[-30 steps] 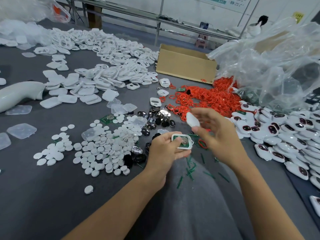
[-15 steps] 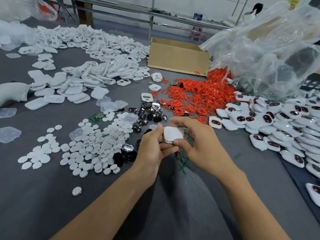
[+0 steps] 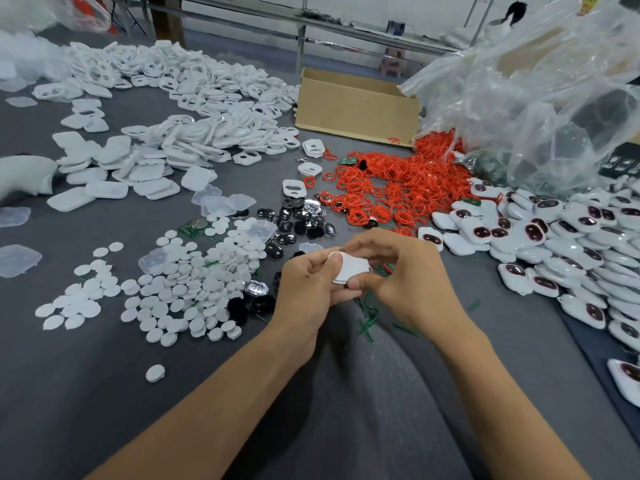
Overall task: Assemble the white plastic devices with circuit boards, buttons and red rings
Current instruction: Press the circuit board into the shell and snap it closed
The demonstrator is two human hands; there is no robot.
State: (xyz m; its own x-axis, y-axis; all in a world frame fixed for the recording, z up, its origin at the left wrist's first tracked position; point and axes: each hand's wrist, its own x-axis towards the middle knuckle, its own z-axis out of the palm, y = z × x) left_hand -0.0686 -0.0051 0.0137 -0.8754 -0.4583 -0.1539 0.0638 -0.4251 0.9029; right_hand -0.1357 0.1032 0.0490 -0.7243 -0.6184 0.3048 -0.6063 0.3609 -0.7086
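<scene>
Head view, both hands point(image 3: 360, 271) pinching white device point(image 3: 352, 268), fingers curled

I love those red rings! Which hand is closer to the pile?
Right. The right hand sits just in front of the red rings pile; the left hand is farther over, beside the white discs.

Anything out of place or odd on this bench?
One white disc lies alone, apart from the disc pile, and green slivers lie scattered near the right hand gripping the white device. Nothing looks damaged.
</scene>
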